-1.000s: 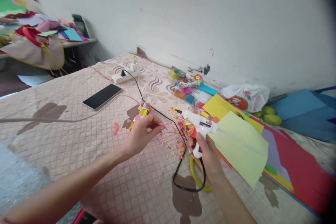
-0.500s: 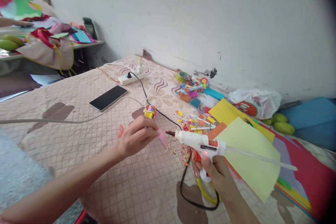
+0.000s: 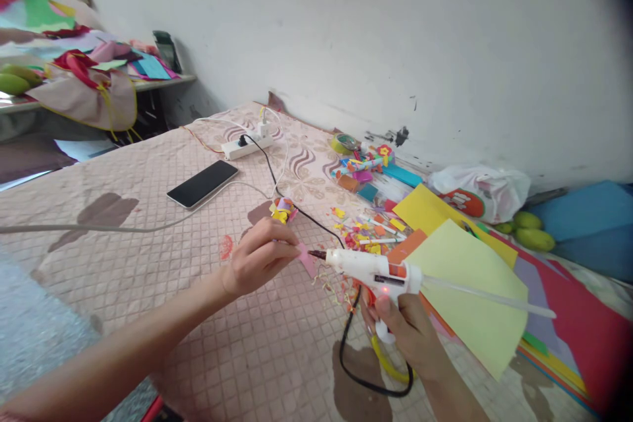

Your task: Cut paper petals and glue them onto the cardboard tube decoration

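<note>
My left hand (image 3: 264,254) is closed, pinching a small pink paper piece (image 3: 307,262) between thumb and fingers. Wrapped round the handle of a white glue gun (image 3: 368,268) is my right hand (image 3: 405,323). The gun's dark nozzle points left and is at the pink piece; I cannot tell whether they touch. A clear glue stick (image 3: 489,297) sticks out of its back, and a small red light glows on its body. Just beyond my left hand lies a little yellow and purple paper craft (image 3: 283,209).
Behind my left hand lie a black phone (image 3: 202,183) and a white power strip (image 3: 247,145) with cables. Paper scraps (image 3: 370,231), coloured sheets (image 3: 469,290), a plastic bag (image 3: 479,191) and green fruit (image 3: 534,237) fill the right. A black cord (image 3: 346,369) loops below the gun.
The glue gun in my right hand has moved slightly left, bringing its nozzle closer to the pink paper piece. My left hand has barely moved.
</note>
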`<state>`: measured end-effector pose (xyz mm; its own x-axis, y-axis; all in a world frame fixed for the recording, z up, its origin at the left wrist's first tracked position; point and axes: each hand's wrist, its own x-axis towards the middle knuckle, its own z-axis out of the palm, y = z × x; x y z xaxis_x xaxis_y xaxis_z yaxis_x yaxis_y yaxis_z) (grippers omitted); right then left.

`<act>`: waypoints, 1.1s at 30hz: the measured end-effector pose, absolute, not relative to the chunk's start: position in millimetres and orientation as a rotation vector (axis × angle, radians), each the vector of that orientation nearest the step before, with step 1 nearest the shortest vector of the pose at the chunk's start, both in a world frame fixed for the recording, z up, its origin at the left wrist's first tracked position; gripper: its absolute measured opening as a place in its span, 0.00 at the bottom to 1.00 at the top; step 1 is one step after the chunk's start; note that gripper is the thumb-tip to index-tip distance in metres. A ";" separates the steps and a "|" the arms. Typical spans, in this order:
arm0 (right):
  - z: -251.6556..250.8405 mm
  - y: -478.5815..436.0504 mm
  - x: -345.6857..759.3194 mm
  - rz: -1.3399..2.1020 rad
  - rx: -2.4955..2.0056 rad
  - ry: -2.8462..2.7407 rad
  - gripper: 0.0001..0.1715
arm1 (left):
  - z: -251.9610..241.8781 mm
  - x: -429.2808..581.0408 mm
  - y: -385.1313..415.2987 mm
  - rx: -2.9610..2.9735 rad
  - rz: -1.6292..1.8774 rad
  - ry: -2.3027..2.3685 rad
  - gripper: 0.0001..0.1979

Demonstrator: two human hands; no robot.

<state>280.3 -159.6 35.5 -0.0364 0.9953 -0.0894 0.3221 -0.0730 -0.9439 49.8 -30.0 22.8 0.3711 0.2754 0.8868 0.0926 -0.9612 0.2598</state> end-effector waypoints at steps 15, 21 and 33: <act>36.1 -159.6 280.4 1.097 -1.497 -1.479 0.28 | 24.1 48.4 -30.3 2.462 1.644 0.343 0.14; 41.4 -157.0 276.0 1.042 -1.559 -1.484 0.26 | 26.0 46.5 -30.9 2.395 1.660 0.405 0.12; 13.3 -8.5 287.1 0.304 -1.854 -1.706 0.17 | 30.8 25.4 -7.1 1.722 1.229 1.007 0.06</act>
